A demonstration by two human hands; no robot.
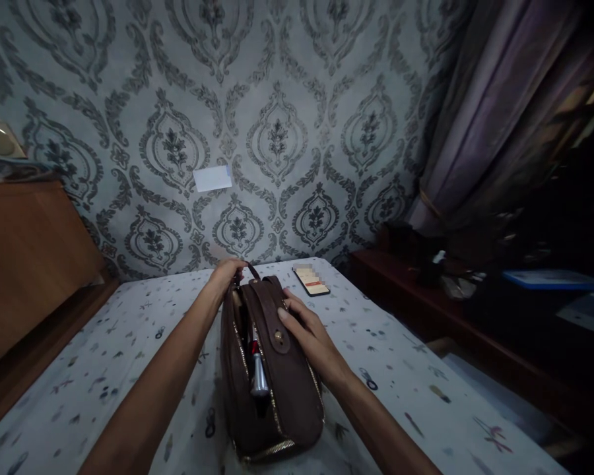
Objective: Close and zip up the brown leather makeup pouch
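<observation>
Brown bag (277,389), leather-like with gold zip edging and a strap over the top fastened by a round stud, lying low in the centre of the frame on a patterned sheet (103,369), its left side gaping on a silver tube (259,377) and something red. Left hand (228,270) closed on the bag's far end by a small pull, right hand (309,333) laid flat with fingers spread loosely across the strap, both forearms reaching in from the bottom edge. Phone (311,280) just beyond the bag, wooden headboard (24,264) at left, curtain (499,112) upper right, dark shelf (475,310) at right.
</observation>
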